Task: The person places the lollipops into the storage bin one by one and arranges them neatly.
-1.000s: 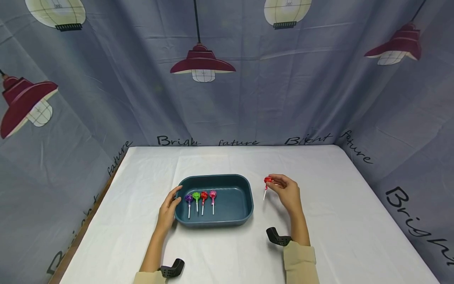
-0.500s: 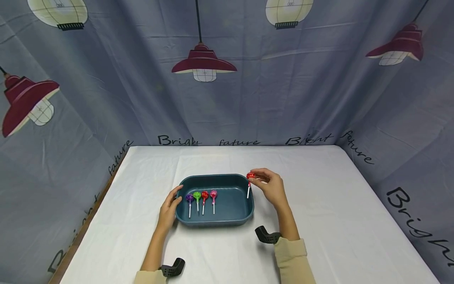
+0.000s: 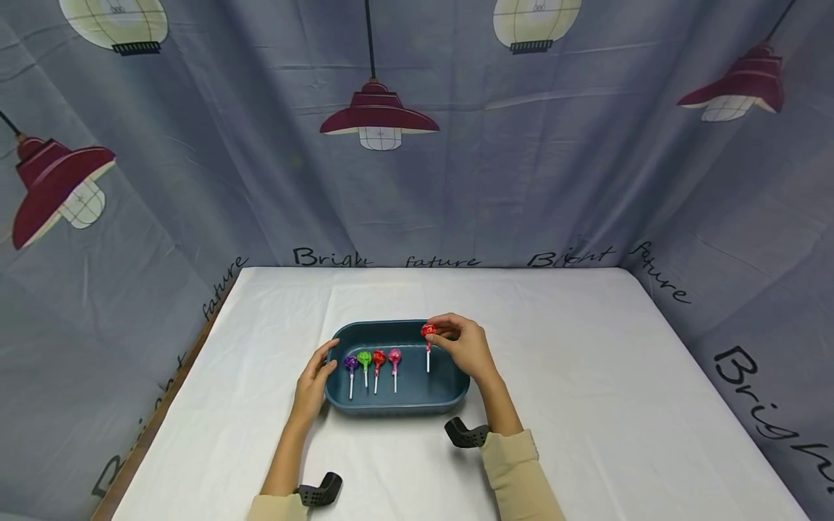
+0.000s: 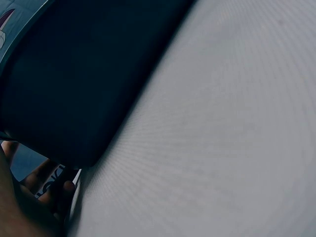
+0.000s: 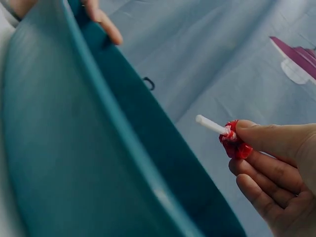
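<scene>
In the head view, my right hand (image 3: 465, 349) pinches a red-wrapped lollipop (image 3: 428, 330) by its candy head, above the right half of a dark teal tray (image 3: 397, 410). The stick of this lollipop (image 5: 211, 124) points down in the head view. Inside the tray's left half lie a purple lollipop (image 3: 351, 362), a green lollipop (image 3: 364, 358), a red lollipop (image 3: 378, 357) and a pink lollipop (image 3: 394, 355), side by side with sticks toward me. My left hand (image 3: 311, 387) rests against the tray's left end, thumb and forefinger at the rim, fingers extended.
The tray stands on a white-covered table (image 3: 586, 362). A grey-blue curtain (image 3: 456, 188) printed with lamps and writing surrounds the back and sides. Each wrist wears a black camera mount, such as the right mount (image 3: 465, 433).
My right hand has moved left with the red lollipop, from beside the tray, across its right rim, to over its inside. The left hand and tray stay put.
</scene>
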Demonstrator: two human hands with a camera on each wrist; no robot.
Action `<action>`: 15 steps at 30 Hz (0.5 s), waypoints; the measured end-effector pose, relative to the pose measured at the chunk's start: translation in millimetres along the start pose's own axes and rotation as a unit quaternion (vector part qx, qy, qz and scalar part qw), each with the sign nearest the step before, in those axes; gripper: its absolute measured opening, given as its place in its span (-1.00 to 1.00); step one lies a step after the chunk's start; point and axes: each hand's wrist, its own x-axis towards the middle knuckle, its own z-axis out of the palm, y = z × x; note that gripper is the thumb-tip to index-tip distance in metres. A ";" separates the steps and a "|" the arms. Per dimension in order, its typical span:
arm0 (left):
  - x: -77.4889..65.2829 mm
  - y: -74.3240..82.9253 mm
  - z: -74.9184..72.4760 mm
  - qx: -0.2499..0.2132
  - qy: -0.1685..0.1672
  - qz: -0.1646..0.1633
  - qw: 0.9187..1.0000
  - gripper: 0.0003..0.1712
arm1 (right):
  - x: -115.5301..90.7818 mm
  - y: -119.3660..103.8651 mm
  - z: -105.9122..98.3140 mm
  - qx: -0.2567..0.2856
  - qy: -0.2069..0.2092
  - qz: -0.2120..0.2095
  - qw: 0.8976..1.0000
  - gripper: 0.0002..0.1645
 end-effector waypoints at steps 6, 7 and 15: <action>3.3 -10.0 -0.7 -0.010 -0.001 -0.002 1.000 -0.56 | -1.1 4.9 15.5 -0.024 -0.018 0.003 1.000 -0.73; 4.6 -13.6 -0.8 -0.013 -0.001 -0.003 1.000 -0.56 | -1.3 5.4 17.4 -0.026 -0.021 0.003 0.999 -0.74; 8.6 -28.3 -1.8 -0.013 0.005 -0.005 1.000 -0.58 | 1.5 5.4 27.7 -0.007 -0.033 -0.005 0.999 -0.73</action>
